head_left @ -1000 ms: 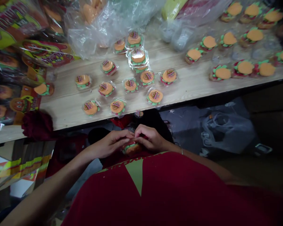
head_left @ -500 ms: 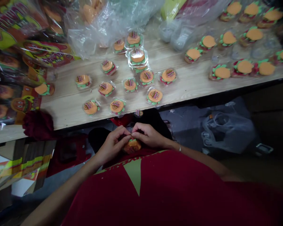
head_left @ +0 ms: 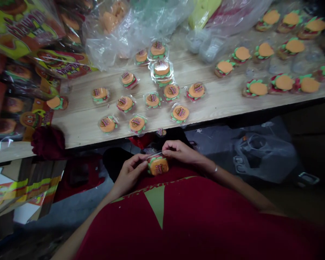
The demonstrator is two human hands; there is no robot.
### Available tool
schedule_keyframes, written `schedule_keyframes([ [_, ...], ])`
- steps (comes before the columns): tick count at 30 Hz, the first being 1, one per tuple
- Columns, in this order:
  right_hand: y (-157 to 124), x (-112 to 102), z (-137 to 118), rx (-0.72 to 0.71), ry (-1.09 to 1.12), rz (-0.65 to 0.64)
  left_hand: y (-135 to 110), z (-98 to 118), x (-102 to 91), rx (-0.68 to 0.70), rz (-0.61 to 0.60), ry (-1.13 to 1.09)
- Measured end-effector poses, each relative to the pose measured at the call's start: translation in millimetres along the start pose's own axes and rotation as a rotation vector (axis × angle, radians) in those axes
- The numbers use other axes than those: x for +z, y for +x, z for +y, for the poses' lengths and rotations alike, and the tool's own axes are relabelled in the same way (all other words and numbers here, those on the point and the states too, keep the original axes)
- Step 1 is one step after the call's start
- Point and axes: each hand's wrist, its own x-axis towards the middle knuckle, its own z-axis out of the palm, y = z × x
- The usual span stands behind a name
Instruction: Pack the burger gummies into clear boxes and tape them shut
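Left hand (head_left: 130, 173) pinches the candy (head_left: 157, 165) by its left side | right hand (head_left: 182, 153) grips its clear lid (head_left: 155, 156) from above | candy held at the lap, below the table (head_left: 227, 97) edge | step: apparently closing the case | next calls for even rim pressure.

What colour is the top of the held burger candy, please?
The burger candy is orange on top; head view.

The person's bare left arm (head_left: 93, 216) comes up from 7 o'clock, and the bare right arm (head_left: 238, 186) comes in from 4 o'clock. The left hand (head_left: 130, 171) and right hand (head_left: 180, 151) meet near the tummy, fingers bent and pinched. The right hand sits at 2 o'clock from the left hand.
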Motion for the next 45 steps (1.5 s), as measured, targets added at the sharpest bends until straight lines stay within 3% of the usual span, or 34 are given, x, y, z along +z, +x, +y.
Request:
schedule_keyframes([
  [4,12,-14,-15,-0.106,-0.2,-0.208,-1,4,3.2,0.044,-0.017,0.054],
  [7,17,-13,-16,-0.1,-0.218,-0.247,-2,3,3.8,0.031,-0.025,0.028],
  [14,12,-2,-4,-0.02,-0.095,-0.175,6,6,6.2,-0.039,-0.024,0.042],
  [23,1,14,8,-0.048,0.107,0.062,32,25,8.7,-0.005,-0.262,0.183],
  [27,-8,19,10,0.022,0.284,0.063,40,35,2.1,0.043,-0.392,0.325],
  [31,-8,22,10,0.056,0.307,0.096,47,43,4.8,0.09,-0.47,0.475],
  [39,4,26,9,0.053,0.281,0.176,43,34,5.5,0.095,-0.293,0.369],
  [41,9,27,8,0.067,0.295,0.221,45,33,0.2,0.087,-0.171,0.252],
  [45,15,27,6,0.089,0.296,0.246,48,23,-1.9,0.14,0.222,-0.07],
])
